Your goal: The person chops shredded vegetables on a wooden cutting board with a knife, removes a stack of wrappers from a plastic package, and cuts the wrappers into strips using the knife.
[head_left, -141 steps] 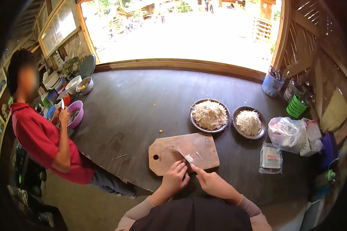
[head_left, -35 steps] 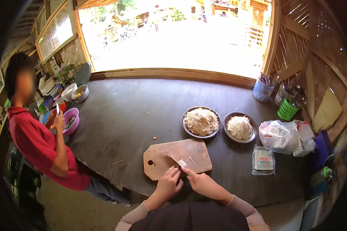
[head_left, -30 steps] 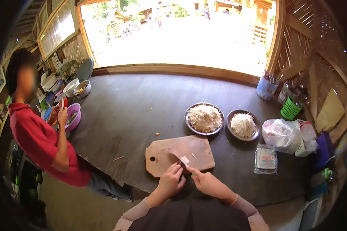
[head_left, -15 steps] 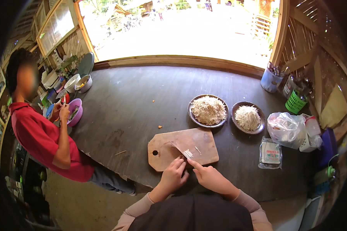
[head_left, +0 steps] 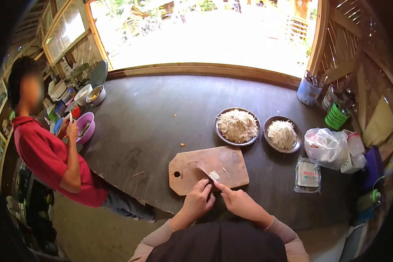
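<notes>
A: Cut stock, apparently finished?
B: Larger plate (head_left: pixel 236 144), just beyond the chopping board (head_left: pixel 185 180)'s far right corner: one high heap of pale strips (head_left: pixel 237 125). Smaller plate (head_left: pixel 285 151), farther right of the board: one lower heap (head_left: pixel 282 134).
A: Still on the board?
B: One small bunch of strips (head_left: pixel 214 175), plus one loose strip (head_left: pixel 225 171), right half. Uncut remainder, if any: hidden.
A: Hands?
B: Right hand (head_left: pixel 239 201), board's near edge: grasping a knife (head_left: pixel 205 170), forefinger extended. Left hand (head_left: pixel 199 198), same edge, beside it: fingers bent, contents cannot be told. Bunch lies just past both hands' fingertips.
</notes>
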### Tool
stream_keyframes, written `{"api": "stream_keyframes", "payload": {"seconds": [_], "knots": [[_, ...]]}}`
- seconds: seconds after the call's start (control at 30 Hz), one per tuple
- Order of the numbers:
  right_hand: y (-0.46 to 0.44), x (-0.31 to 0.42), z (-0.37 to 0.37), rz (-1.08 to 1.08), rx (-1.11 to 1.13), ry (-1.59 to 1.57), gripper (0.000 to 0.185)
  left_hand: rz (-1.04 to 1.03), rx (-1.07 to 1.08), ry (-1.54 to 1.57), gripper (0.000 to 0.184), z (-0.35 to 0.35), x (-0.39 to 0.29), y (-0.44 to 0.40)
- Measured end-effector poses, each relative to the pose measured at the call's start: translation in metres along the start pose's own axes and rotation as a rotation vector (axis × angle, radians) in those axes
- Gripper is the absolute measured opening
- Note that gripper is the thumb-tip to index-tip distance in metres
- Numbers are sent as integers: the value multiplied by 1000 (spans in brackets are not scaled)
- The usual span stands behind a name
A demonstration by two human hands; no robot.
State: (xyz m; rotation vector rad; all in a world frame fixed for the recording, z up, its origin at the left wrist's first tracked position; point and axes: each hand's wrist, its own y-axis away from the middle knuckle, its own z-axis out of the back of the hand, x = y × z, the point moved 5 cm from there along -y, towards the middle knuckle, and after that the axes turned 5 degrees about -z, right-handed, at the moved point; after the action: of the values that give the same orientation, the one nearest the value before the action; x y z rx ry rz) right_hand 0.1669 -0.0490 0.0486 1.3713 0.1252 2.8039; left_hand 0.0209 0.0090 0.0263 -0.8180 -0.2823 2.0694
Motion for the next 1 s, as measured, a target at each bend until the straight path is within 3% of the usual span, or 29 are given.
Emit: {"api": "stream_keyframes", "payload": {"seconds": [1.0], "knots": [[-2, -2, -2, 38, -20, 44, 47, 11, 39, -118, 40, -5, -7, 2]]}}
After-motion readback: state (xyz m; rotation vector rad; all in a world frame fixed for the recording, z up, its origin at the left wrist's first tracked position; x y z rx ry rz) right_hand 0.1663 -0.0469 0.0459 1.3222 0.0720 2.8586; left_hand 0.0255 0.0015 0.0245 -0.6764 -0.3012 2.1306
